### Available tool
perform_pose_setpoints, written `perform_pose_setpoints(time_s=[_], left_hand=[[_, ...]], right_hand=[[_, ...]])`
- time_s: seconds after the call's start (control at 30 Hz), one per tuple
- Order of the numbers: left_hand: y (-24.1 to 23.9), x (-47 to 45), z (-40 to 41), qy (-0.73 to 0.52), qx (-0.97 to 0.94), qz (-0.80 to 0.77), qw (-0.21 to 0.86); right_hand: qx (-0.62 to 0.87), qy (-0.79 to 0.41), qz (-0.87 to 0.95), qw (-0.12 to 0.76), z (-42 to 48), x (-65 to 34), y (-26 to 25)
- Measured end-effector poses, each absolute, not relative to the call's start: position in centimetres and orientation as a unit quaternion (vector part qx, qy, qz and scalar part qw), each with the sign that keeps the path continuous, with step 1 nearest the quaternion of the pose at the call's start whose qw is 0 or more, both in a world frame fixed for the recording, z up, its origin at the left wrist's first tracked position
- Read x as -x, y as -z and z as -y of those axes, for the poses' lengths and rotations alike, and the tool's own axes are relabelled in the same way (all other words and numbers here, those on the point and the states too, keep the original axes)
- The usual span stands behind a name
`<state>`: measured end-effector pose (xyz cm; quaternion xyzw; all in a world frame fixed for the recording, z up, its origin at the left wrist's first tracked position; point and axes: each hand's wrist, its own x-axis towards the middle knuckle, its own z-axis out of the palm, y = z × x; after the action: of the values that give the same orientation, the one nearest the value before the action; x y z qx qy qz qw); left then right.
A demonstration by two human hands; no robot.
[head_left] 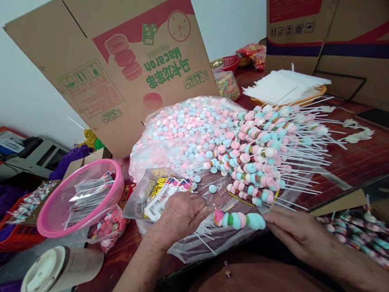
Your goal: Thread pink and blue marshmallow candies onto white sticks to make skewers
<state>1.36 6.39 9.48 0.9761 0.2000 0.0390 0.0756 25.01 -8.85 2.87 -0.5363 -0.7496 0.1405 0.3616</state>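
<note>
My right hand (295, 230) is closed around the stick end of a candy skewer (242, 221), held level above the table's front edge. Pink, green, white and blue soft candies are threaded along it, with a pink and yellow piece at its left tip. Close to that tip, my left hand (185, 215) has its fingers pinched together; what they hold is hidden. Behind the left hand lies a clear bag (133, 208) with printed cards (163, 201) and gold twist ties (160, 185). Loose white sticks (203, 229) lie below the left hand.
A pile of finished skewers (266, 153) lies ahead, beside a big bag of pastel candies (186, 128). White sticks (284, 86) fill a yellow tray behind. A pink basket (44, 218) and a lidded cup (72, 266) stand left. Cardboard boxes (154, 72) rise at the back.
</note>
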Motion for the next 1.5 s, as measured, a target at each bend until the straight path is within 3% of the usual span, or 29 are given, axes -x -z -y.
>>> perform_pose_setpoints(time_s=[0.1, 0.2, 0.33, 0.47, 0.63, 0.73, 0.83, 0.9, 1.0, 1.07, 1.13, 1.27, 1.33, 1.5], left_hand=[[-9.7, -1.8, -6.9, -0.174, -0.951, -0.255, -0.034], [-9.3, -1.7, -7.0, -0.255, -0.928, -0.266, -0.052], [-9.2, -1.4, -7.0, -0.209, -0.951, -0.228, -0.009], [-10.2, -0.8, -7.9, -0.108, -0.963, -0.229, 0.095], [-10.0, -0.4, -9.0, -0.054, -0.949, -0.205, 0.232], [-10.4, -1.1, -9.2, -0.036, -0.952, -0.181, 0.245], [-11.5, -2.2, -9.4, -0.027, -0.966, -0.170, 0.192], [-11.8, -2.7, -9.6, -0.110, -0.959, -0.226, 0.134], [-10.6, -2.9, -9.4, -0.348, -0.858, -0.357, 0.119], [-9.0, -3.1, -8.6, -0.511, -0.723, -0.415, 0.208], [-7.5, -3.6, -7.6, -0.629, -0.525, -0.441, 0.367], [-7.4, -5.5, -6.1, -0.548, -0.308, -0.383, 0.677], [-8.2, -6.4, -5.9, -0.509, -0.274, -0.368, 0.729], [-7.8, -8.5, -5.0, -0.541, -0.233, -0.362, 0.722]], right_hand=[[0.541, -0.187, 0.712, 0.407, 8.0, -23.4, -2.6], [0.545, -0.212, 0.690, 0.426, 7.4, -22.4, -2.4], [0.559, -0.193, 0.705, 0.392, 7.0, -22.6, -1.4], [0.573, -0.125, 0.696, 0.413, 7.0, -23.4, -0.6], [0.536, -0.169, 0.713, 0.420, 7.1, -23.5, -1.4], [0.527, -0.196, 0.716, 0.414, 6.8, -23.4, -2.0], [0.529, -0.222, 0.703, 0.420, 6.4, -22.9, -2.4], [0.532, -0.252, 0.680, 0.438, 6.1, -22.4, -2.4], [0.556, -0.308, 0.623, 0.457, 5.6, -21.8, -2.3], [0.571, -0.339, 0.593, 0.455, 5.2, -21.6, -2.2], [0.572, -0.360, 0.585, 0.449, 4.9, -21.5, -2.2], [0.557, -0.366, 0.605, 0.436, 4.6, -20.7, -2.5], [0.549, -0.350, 0.615, 0.445, 4.4, -19.9, -2.8], [0.562, -0.310, 0.594, 0.486, 3.5, -17.5, -3.4]])
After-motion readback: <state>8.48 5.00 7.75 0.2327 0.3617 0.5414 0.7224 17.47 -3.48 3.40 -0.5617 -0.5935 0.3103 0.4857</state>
